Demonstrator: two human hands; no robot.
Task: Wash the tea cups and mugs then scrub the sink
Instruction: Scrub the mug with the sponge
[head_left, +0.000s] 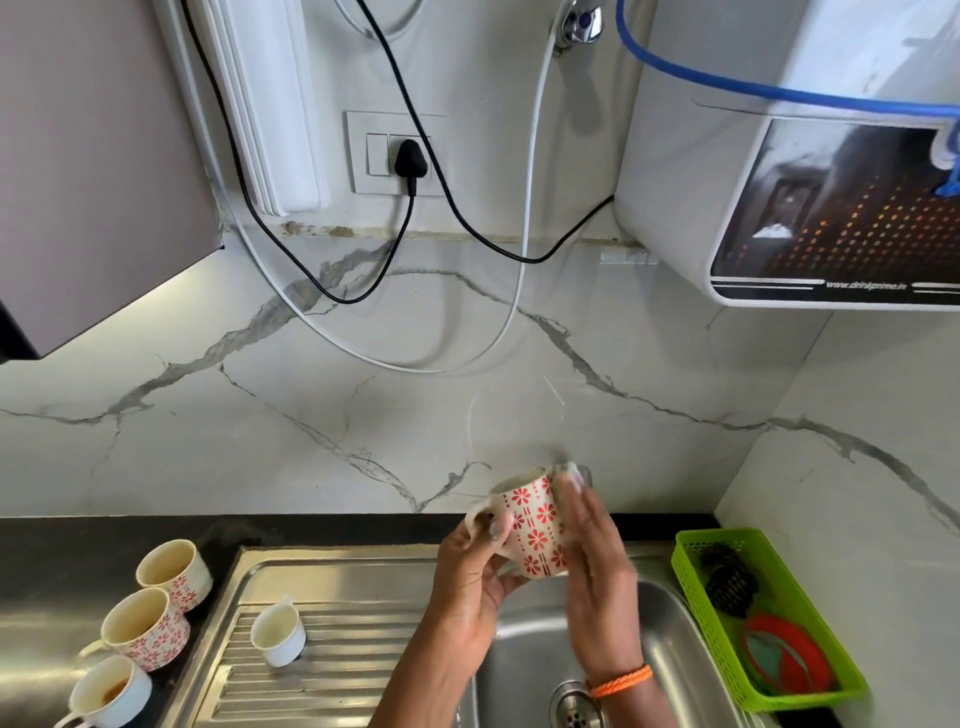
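Mug: flowered mug (535, 525) above sink (670, 608), six o'clock.
Left hand (470, 577): grips its handle.
Right hand (592, 545): flat, rubbing its side.
Left: three stained cups (143, 629), eight o'clock; sink unscrubbed.

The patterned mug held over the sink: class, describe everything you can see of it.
The patterned mug looks ceramic, cream with red flowers and dashes, and has a loop handle on its left side. It is held slightly tilted above the steel sink, mouth up and turned away. The left hand grips it at the handle; the right hand, blurred, lies with its fingers against the mug's right side. Its inside is barely visible.
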